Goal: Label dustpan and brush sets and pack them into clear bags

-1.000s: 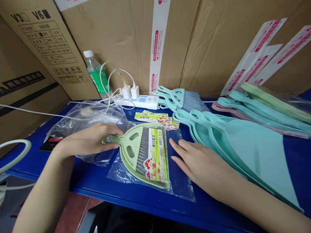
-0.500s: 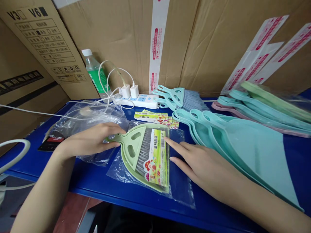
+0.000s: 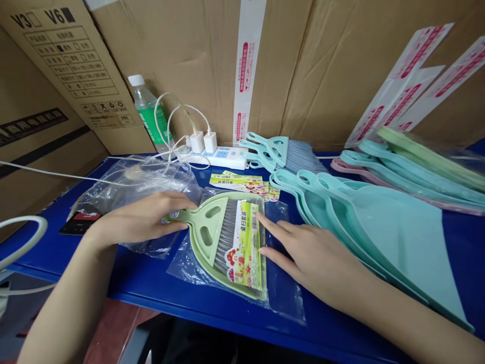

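A pale green dustpan lies on a clear plastic bag, with a matching hand brush nested in it, grey bristles to the right. Across the bristles rests a printed label card with a red mushroom picture. My left hand is closed around the handle end of the dustpan and brush. At the card's right edge, my right hand has its index finger and thumb stretched apart, their tips touching or very near the card and the pan's rim. It grips nothing that I can see.
Turquoise dustpans lie stacked at right, with bagged sets behind. Turquoise brushes, spare label cards and a power strip line the back. Left are crumpled plastic bags, a bottle and white cables.
The label card has shifted and tilted slightly on the bristles. My right thumb has moved a little left, to the card's edge. My left hand stays on the handle.
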A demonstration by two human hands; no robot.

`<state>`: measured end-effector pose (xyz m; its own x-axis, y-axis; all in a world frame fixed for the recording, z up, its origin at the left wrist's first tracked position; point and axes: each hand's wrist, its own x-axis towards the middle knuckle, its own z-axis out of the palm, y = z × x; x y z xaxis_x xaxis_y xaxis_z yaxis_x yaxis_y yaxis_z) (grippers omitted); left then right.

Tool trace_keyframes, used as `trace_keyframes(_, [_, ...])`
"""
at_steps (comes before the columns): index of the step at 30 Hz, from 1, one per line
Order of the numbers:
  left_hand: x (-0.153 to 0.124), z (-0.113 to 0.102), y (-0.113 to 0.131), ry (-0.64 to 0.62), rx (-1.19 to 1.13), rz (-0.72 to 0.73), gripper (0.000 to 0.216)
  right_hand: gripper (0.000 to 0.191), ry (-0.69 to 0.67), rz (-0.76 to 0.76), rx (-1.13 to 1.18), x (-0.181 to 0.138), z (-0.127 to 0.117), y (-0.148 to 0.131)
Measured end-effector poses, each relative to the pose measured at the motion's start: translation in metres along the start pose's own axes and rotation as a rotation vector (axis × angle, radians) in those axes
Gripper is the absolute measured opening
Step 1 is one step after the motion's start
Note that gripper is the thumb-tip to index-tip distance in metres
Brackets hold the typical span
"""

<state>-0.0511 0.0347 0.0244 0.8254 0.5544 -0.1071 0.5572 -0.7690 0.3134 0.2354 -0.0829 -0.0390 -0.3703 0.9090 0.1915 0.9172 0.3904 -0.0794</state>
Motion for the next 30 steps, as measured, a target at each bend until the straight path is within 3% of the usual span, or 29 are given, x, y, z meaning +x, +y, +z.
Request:
trace_keyframes(19, [-0.005,-0.006,0.010,-0.014,0.000,-0.044,0.027,0.053,-0.022,0.038,-0.132,0.002,0.004,-0.006])
trace_keyframes(30, [-0.004,-0.006,0.012,-0.044,0.012,-0.074,0.026,0.055,-0.054,0.054,-0.038,0.003,-0.001,-0.006])
